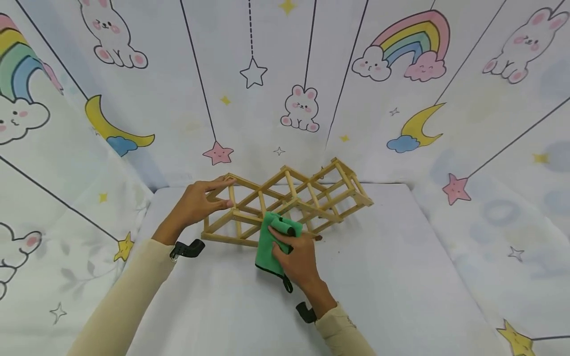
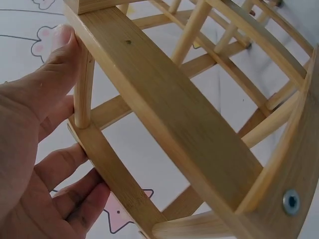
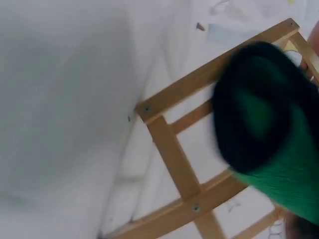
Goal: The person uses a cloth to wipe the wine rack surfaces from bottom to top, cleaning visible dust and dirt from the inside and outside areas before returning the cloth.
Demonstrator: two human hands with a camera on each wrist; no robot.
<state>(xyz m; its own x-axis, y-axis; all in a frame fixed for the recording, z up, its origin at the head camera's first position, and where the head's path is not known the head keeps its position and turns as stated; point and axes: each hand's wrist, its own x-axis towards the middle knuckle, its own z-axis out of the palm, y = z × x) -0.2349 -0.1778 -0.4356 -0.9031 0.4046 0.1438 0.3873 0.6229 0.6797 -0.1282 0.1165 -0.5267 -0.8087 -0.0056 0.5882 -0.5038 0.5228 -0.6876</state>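
A pale wooden lattice rack (image 1: pixel 290 182) with round dowels and flat slats stretches across the back of the table. At its left end my left hand (image 1: pixel 191 205) grips the frame. In the left wrist view, the thumb presses near the end of a wide slat (image 2: pixel 164 99), and the other fingers lie along the lower bar. My right hand (image 1: pixel 302 262) holds a folded green cloth (image 1: pixel 267 252) with dark edging against the front middle of the rack. Part of the cloth (image 3: pixel 284 174) is rolled and looms blurred in the right wrist view, hiding some of the slats.
The rack stands on a white-covered table (image 1: pixel 383 277). Behind it rises a white backdrop (image 1: pixel 267 113) printed with rabbits, stars, moons and rainbows, close to the rack's rear. A black wrist mount (image 1: pixel 187 248) sits at the left cuff, another mount (image 1: pixel 306 312) at the right.
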